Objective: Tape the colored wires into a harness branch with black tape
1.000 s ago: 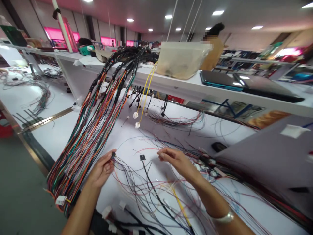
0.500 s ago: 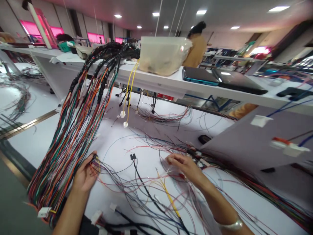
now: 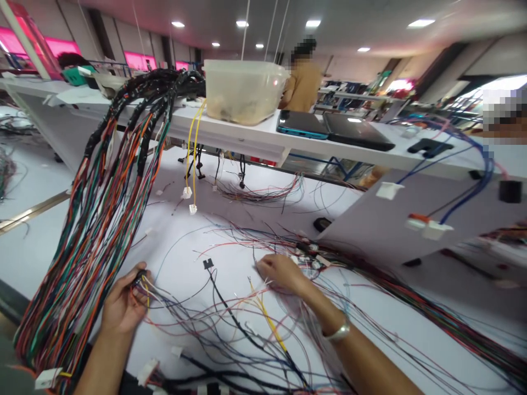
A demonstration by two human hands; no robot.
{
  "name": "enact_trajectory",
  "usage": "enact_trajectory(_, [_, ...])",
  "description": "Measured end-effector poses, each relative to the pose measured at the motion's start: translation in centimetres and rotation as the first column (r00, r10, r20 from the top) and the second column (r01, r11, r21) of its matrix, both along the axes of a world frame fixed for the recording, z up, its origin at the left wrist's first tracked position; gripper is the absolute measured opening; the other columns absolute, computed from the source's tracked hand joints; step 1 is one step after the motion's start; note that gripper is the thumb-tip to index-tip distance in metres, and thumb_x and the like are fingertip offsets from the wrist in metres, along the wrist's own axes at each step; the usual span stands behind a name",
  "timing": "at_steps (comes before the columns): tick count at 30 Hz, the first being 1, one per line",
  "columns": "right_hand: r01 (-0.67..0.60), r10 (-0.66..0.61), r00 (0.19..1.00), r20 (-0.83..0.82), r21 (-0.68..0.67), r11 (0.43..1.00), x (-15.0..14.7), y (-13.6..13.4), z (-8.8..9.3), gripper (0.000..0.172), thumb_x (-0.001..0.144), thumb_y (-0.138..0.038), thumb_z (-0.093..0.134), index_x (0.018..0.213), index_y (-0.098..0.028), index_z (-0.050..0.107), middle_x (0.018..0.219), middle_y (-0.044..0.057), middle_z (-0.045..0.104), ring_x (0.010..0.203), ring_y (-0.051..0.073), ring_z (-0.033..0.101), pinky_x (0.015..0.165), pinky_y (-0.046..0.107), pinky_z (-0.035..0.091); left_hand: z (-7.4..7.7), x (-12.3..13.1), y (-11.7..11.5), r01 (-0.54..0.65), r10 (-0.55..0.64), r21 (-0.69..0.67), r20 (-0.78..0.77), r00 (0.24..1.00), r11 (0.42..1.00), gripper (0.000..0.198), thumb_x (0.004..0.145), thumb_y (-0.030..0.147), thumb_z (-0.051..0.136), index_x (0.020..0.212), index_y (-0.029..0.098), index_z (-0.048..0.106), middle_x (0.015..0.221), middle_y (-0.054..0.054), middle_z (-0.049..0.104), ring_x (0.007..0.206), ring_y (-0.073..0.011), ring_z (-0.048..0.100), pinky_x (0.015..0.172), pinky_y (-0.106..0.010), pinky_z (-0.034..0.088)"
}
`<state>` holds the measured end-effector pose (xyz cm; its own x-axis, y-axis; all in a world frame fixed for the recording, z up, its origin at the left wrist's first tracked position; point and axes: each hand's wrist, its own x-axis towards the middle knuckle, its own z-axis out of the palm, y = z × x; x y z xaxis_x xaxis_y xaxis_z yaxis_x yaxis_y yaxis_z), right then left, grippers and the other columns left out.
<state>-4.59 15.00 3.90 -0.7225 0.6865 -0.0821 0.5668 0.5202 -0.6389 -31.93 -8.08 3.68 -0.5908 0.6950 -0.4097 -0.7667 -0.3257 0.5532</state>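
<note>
On the left, my left hand (image 3: 123, 304) is closed around a small dark connector (image 3: 140, 276), and several thin wires fan out from it across the white table. Further right, my right hand (image 3: 280, 272) has its fingers pinched together over the loose wires, with a thin wire (image 3: 254, 254) at the fingertips; its grip is partly hidden. Between the hands, a black connector (image 3: 208, 264) lies on a black sleeved cable. A yellow-sleeved branch (image 3: 274, 326) lies just below my right hand.
A thick wire bundle (image 3: 111, 219) hangs from the shelf (image 3: 247, 131) at left. On the shelf stand a translucent bin (image 3: 245, 90) and a phone (image 3: 302, 123). More wires (image 3: 411, 291) run along the right. A person (image 3: 307, 82) stands behind; another is at far right.
The view has turned right, so everything sits further left. My right hand has shifted slightly toward the black connector. My left hand still holds its connector.
</note>
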Motion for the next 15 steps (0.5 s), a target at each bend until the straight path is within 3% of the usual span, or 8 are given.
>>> enact_trajectory(3, [-0.088, 0.087, 0.996, 0.035, 0.022, 0.996, -1.6, -1.9, -0.7, 0.009, 0.075, -0.016, 0.056, 0.072, -0.019, 0.064, 0.068, 0.0, 0.06, 0.062, 0.013, 0.049, 0.058, 0.023, 0.03, 0.3, 0.1, 0.1, -0.019, 0.02, -0.032, 0.018, 1.0, 0.999, 0.021, 0.061, 0.006, 0.057, 0.08, 0.009, 0.066, 0.059, -0.002, 0.056, 0.034, -0.0032, 0.043, 0.031, -0.011, 0.038])
enact_trajectory(6, [-0.164, 0.162, 0.985, 0.05, 0.033, 0.986, -1.9, -3.4, -0.9, 0.014, 0.073, -0.011, 0.055, 0.076, -0.021, 0.065, 0.076, 0.0, 0.062, 0.067, 0.013, 0.052, 0.06, 0.022, 0.031, 0.2, 0.1, 0.1, -0.007, 0.007, -0.01, 0.0, 1.0, 1.0, 0.022, 0.06, 0.007, 0.059, 0.081, 0.009, 0.066, 0.057, -0.001, 0.055, 0.034, -0.0033, 0.043, 0.03, -0.011, 0.039])
enact_trajectory(12, [-0.129, 0.128, 0.992, 0.014, 0.106, 0.986, -1.5, -4.8, -0.7, 0.012, 0.072, -0.007, 0.057, 0.068, -0.017, 0.061, 0.074, 0.002, 0.06, 0.067, 0.014, 0.052, 0.061, 0.024, 0.034, -0.3, -0.2, -0.3, -0.003, 0.0, -0.072, -0.036, 0.999, 0.997, 0.025, 0.057, 0.006, 0.06, 0.081, 0.008, 0.067, 0.059, -0.004, 0.059, 0.034, -0.0029, 0.044, 0.03, -0.009, 0.039])
enact_trajectory(15, [-0.083, 0.093, 0.992, -0.085, 0.121, 0.989, -0.4, -3.6, 0.8, 0.006, 0.077, -0.014, 0.06, 0.08, -0.019, 0.061, 0.088, 0.003, 0.062, 0.08, 0.015, 0.056, 0.072, 0.024, 0.04, -0.1, -0.2, -0.4, -0.027, 0.023, -0.099, -0.043, 0.999, 0.995, 0.026, 0.057, 0.007, 0.06, 0.082, 0.008, 0.067, 0.06, -0.004, 0.06, 0.034, -0.0026, 0.044, 0.03, -0.009, 0.039])
